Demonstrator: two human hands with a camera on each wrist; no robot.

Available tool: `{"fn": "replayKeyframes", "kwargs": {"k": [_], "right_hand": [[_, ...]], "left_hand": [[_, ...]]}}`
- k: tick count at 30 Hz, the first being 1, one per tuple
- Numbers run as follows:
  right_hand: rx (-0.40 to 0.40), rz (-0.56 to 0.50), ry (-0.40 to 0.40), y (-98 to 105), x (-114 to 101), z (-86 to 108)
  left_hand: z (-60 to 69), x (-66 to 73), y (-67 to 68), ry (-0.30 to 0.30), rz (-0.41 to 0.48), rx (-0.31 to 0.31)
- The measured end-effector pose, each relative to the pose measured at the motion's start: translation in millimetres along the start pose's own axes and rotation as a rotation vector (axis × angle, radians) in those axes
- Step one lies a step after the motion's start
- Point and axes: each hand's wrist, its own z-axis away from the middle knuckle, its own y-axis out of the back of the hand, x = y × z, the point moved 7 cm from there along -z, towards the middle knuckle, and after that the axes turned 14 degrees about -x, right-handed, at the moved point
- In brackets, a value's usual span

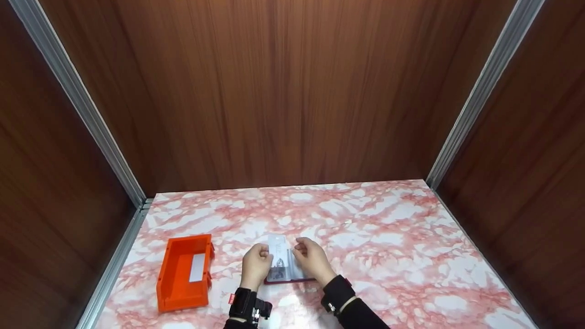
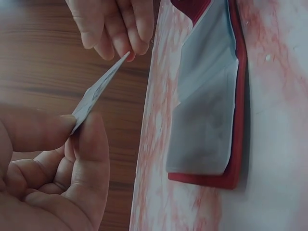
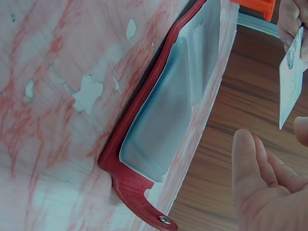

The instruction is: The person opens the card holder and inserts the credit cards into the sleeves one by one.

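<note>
A thin white card (image 1: 277, 246) with grey printing is pinched between the thumb and index finger of my left hand (image 1: 257, 264); the left wrist view shows the card (image 2: 98, 94) nearly edge-on. Under both hands, a red card holder (image 3: 134, 103) lies spread open on the table, its clear plastic sleeves (image 2: 202, 125) facing up. From its edge sticks out a red strap with a metal snap (image 3: 164, 220). My right hand (image 1: 314, 261) hovers over the holder's right side, fingers loosely bent and apart from the card, as the right wrist view confirms.
An orange plastic bin (image 1: 180, 262) with a white label stands on the table to the left. The table top (image 1: 388, 256) has a pink and white marbled pattern. Brown wood-look panels (image 1: 283, 91) with metal edge profiles enclose it on the back and sides.
</note>
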Motion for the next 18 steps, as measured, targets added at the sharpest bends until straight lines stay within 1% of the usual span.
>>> {"fn": "replayKeyframes", "kwargs": {"k": [4, 11, 18], "right_hand": [[0.000, -0.002, -0.010, 0.7, -0.6, 0.3], [0.006, -0.025, -0.007, 1.1, -2.5, 0.1], [-0.006, -0.021, -0.027, 0.6, -2.2, 0.8]], "left_hand": [[1.6, 0.9, -6.3, 0.001, 0.005, -0.019], [2.5, 5.9, -13.8, -0.024, 0.039, -0.036], [2.7, 4.7, -20.6, -0.021, 0.063, -0.051]]}}
